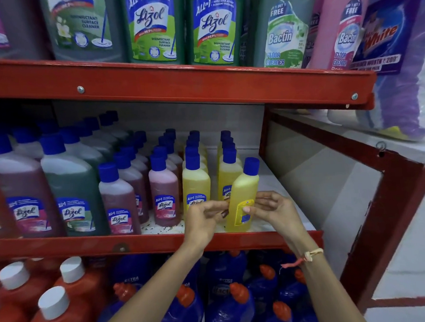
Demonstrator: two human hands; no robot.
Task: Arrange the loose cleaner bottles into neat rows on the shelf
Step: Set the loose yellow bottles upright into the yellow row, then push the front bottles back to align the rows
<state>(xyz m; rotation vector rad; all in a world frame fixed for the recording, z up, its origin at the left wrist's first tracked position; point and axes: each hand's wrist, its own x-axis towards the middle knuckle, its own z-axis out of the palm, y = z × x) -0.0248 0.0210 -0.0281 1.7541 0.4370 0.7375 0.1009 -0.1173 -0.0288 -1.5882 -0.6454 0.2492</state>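
A small yellow plastic cleaner bottle with a blue screw cap stands at the front right of the middle red metal shelf, its long axis nearly upright but leaning, cap tipped to the upper right, its yellow back label facing the camera. The left hand pinches the bottle's left side at label height with fingertips; the right hand grips the right side, thumb pressed on the label. Just behind and to its left run two rows of matching yellow bottles, labels forward, then rows of small pink bottles and larger pink and green ones. White shelf floor lies bare to the right.
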